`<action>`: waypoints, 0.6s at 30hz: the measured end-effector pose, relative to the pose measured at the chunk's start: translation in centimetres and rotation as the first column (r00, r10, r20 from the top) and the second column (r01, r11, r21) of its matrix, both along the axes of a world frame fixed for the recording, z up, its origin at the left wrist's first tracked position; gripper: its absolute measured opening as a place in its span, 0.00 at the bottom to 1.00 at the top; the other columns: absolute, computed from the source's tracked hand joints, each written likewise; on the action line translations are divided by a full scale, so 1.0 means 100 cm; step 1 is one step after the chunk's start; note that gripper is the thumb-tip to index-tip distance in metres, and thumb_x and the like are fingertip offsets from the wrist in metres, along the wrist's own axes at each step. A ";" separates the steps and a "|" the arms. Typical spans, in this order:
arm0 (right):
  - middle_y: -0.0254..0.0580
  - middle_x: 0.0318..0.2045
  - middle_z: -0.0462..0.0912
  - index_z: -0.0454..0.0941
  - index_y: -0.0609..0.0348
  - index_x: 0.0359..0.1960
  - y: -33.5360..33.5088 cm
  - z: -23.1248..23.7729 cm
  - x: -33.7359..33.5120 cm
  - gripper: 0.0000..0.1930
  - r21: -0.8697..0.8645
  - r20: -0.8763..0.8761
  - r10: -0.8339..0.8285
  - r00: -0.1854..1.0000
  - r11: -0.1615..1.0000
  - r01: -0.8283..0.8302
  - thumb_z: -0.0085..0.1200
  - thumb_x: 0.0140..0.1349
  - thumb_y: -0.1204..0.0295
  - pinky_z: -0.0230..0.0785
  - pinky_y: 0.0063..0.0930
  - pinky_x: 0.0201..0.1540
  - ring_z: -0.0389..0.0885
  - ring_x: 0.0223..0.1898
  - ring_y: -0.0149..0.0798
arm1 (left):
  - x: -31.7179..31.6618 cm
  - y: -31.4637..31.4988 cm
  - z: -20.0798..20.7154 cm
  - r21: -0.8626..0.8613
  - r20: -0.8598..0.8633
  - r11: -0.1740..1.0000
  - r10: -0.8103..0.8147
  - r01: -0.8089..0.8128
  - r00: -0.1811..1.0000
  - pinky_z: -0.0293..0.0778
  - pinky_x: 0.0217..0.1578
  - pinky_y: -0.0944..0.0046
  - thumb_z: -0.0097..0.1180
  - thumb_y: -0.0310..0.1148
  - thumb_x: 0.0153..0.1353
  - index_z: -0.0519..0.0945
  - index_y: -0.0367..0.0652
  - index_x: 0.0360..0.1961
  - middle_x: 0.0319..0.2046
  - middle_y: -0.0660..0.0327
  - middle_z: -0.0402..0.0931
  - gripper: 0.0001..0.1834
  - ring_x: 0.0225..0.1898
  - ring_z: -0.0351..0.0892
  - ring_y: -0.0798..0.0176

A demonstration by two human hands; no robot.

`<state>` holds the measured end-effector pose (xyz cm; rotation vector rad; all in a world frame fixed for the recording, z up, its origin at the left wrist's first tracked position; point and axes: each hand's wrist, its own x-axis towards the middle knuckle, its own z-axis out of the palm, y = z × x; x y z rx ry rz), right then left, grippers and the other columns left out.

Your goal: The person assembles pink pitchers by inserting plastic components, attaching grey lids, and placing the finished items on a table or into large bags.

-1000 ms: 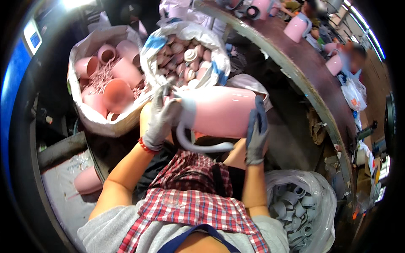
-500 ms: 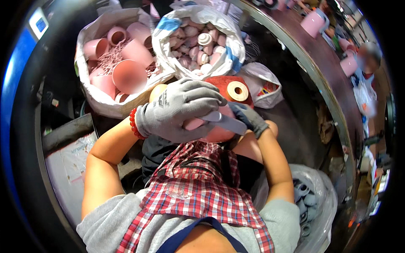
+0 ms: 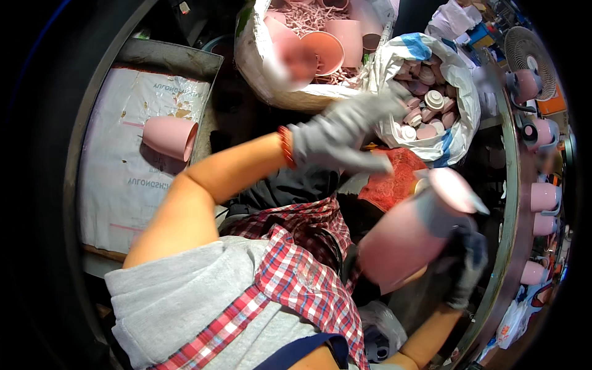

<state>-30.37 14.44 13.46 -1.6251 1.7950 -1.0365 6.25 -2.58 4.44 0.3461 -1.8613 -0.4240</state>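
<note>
A pink thermos jug (image 3: 401, 240) with a grey collar and a pale pink lidded top leans over my lap, tilted to the right. My right hand (image 3: 470, 262), in a dark glove, grips it at the handle side; the fingers are partly hidden. My left hand (image 3: 345, 135), in a grey glove and smeared by motion, holds nothing that I can see. Its fingers stretch to the near edge of a white woven bag (image 3: 465, 117) of pink and white lids, the thumb apart. Behind the jug lies a red cloth-like pad (image 3: 394, 179).
A second woven bag (image 3: 253, 68) holds pink jug bodies and shredded paper. On the left, one pink jug body (image 3: 169, 137) lies in a lined tray (image 3: 105, 197). Along the right runs a bench edge (image 3: 509, 203), with pink jugs (image 3: 546, 196) and a fan (image 3: 529, 58) beyond.
My left hand has left the jug and reached over to the lid bag. The jug has swung right in my right hand. The view has turned, bringing the tray more into sight.
</note>
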 end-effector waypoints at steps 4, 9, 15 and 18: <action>0.41 0.46 0.78 0.72 0.62 0.55 0.038 0.073 -0.113 0.20 -0.588 -0.537 -0.557 0.634 0.786 0.192 0.44 0.68 0.62 0.72 0.25 0.40 0.77 0.43 0.34 | 0.115 -0.065 -0.101 0.263 0.247 0.725 0.588 -0.637 0.771 0.64 0.56 0.53 0.62 0.49 0.50 0.63 0.40 0.59 0.55 0.48 0.65 0.39 0.56 0.66 0.51; 0.33 0.36 0.79 0.76 0.59 0.50 0.024 0.128 -0.209 0.17 -0.680 0.033 -0.696 0.718 0.511 0.526 0.49 0.66 0.62 0.68 0.22 0.31 0.77 0.34 0.28 | 0.304 -0.072 -0.223 0.174 0.682 0.074 0.710 -0.982 0.175 0.60 0.58 0.50 0.58 0.56 0.51 0.59 0.43 0.63 0.60 0.48 0.60 0.43 0.60 0.61 0.49; 0.30 0.23 0.78 0.81 0.54 0.44 0.013 0.161 -0.277 0.14 -0.704 0.013 -0.741 0.672 0.470 0.532 0.54 0.63 0.60 0.66 0.23 0.24 0.77 0.24 0.27 | 0.425 -0.008 -0.259 0.129 0.949 -0.639 0.302 -0.759 -0.093 0.56 0.61 0.46 0.52 0.64 0.52 0.54 0.47 0.67 0.66 0.49 0.52 0.48 0.65 0.55 0.47; 0.31 0.27 0.78 0.78 0.51 0.44 -0.004 0.170 -0.291 0.15 -0.479 0.072 -0.770 0.634 0.531 0.699 0.57 0.60 0.59 0.68 0.27 0.26 0.78 0.26 0.31 | 0.402 0.004 -0.206 -0.088 0.973 -0.676 0.098 -0.732 -0.208 0.58 0.58 0.39 0.54 0.71 0.43 0.63 0.43 0.62 0.60 0.44 0.62 0.53 0.60 0.62 0.40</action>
